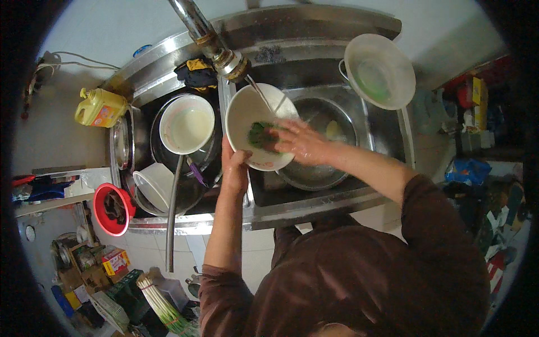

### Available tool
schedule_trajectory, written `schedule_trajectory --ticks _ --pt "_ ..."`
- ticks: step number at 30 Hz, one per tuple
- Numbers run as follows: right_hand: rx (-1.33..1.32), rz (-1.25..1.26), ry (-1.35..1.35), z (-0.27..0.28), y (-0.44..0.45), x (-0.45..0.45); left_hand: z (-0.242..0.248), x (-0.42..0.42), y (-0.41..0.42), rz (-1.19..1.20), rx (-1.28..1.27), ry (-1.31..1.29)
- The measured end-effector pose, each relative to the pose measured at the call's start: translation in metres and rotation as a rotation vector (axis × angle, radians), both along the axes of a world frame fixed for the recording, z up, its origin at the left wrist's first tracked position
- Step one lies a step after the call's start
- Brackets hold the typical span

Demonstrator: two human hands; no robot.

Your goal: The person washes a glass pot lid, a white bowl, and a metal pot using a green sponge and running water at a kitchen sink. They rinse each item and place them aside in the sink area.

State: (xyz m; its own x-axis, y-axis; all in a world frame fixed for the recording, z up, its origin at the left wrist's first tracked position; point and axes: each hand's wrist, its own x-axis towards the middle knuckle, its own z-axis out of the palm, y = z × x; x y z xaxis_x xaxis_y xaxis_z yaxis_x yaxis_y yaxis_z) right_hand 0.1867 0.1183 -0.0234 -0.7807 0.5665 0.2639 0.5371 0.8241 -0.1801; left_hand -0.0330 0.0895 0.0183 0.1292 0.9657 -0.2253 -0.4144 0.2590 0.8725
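My left hand (236, 168) grips the lower left rim of a white bowl (240, 105), which is tilted over the right sink basin. Inside it, my right hand (309, 143) presses a green scouring pad (257, 134) against the wall; that hand is slightly blurred. A thin stream of water runs from the metal faucet (230, 65) into the bowl. Below the bowl, a large round metal basin (322, 179) sits in the sink with a small yellowish piece (332, 129) inside.
Left of the bowl are a white ladle (185, 145) of pale liquid with a long metal handle (172, 227), a purple-handled utensil (196, 172) and a white tub (153, 189). A red basin (111, 227), yellow detergent jug (101, 107) and translucent basin (381, 71) stand around the sink.
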Motion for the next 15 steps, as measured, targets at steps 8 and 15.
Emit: schedule_trajectory --ticks 8,15 --pt "-0.458 -0.167 0.419 -0.007 -0.033 -0.042 -0.023 0.033 -0.008 0.166 -0.042 -0.119" --pt "-0.136 -0.361 0.063 0.011 0.047 0.011 -0.031 0.028 -0.024 0.049 -0.2 -0.139"
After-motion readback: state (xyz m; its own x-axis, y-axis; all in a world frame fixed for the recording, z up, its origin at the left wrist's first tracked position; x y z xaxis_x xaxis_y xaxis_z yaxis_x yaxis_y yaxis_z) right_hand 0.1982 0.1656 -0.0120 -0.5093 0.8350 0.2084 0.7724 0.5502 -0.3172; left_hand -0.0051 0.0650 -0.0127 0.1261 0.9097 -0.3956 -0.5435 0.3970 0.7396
